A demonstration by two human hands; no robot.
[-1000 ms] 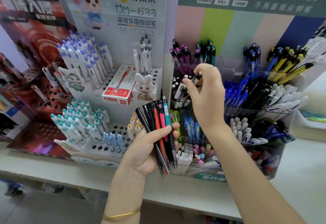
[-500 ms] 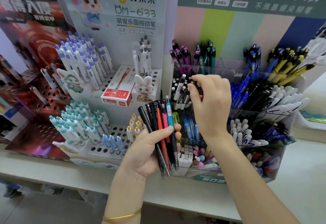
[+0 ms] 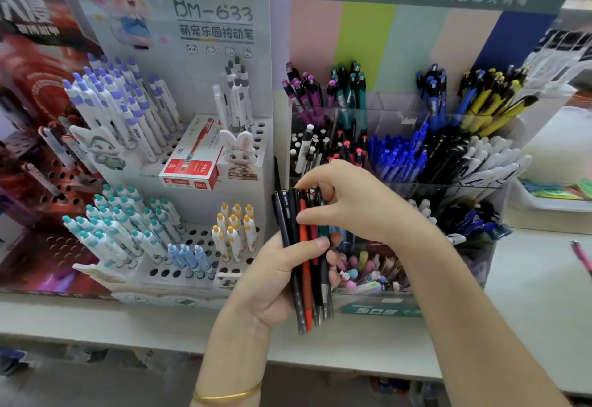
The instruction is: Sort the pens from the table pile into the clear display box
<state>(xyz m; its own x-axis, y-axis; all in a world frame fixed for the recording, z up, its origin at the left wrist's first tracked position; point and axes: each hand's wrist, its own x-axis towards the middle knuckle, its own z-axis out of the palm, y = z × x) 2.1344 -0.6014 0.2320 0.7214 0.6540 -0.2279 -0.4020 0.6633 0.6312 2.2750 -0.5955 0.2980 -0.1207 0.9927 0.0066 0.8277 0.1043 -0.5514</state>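
From my screen, the table (image 3: 528,294) is the place where anything dropped will end up, or the floor past its near edge, since both hands work above that edge. The clear display box (image 3: 395,112) stands at the far side, its compartments packed by colour, so I judge a wrong slot the likeliest mistake: black, blue and white rows sit just beside each other. A crowded slot could also refuse a pen and tip its neighbours. The left hand (image 3: 275,278) is wrapped around a bundle of pens (image 3: 304,278), upright in front of the box, with the thumb across the barrels. That grasp looks loose enough for the outer pens to slide down. The right hand (image 3: 358,208) is curled over the bundle's top, thumb and forefinger pinching there, though which pen I cannot tell. Pulling one may drag a second out by its clip. A pink pen (image 3: 581,256) on the table at far right could be overlooked.
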